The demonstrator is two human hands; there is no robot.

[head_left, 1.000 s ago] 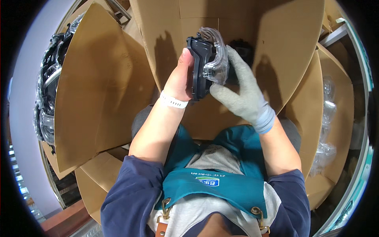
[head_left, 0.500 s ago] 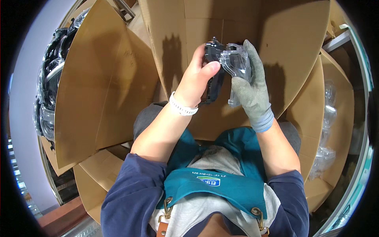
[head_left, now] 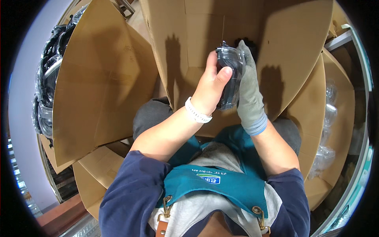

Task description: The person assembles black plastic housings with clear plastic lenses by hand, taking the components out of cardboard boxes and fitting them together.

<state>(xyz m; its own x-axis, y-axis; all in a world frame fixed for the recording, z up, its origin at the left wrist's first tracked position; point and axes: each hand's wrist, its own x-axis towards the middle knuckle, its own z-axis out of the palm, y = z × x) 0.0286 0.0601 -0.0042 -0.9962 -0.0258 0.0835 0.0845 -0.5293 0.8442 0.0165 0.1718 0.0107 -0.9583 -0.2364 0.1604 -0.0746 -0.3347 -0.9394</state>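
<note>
Item: one black moulded part with a clear lens cover, apparently a vehicle lamp unit, held in both hands above the open cardboard box. Change noted: over the last second the part has travelled up and away from the body, from in front of the apron to a position level with the inner back wall of the box, and it has been turned so that its clear face, formerly toward the right, now lies against the gloved palm. Judged meaning: the part is being brought over the mouth of the box rather than kept near the chest for inspection. Left hand: bare, white band at the wrist, grip clenched on the near left edge of the part, thumb pressed on its dark face. Right hand: grey glove, grip closed along the far right side, fingers extended upward behind the part. Orientation: long axis runs roughly up and down in the head view, slightly tilted, upper end toward the box's back wall, lower end toward the wrists; narrow edge faces the camera. Location: in the air between the hands, touching no cardboard as far as can be told. Adjacent stock: similar dark lamp units stacked at the far left; clear plastic bags at the right.
</note>
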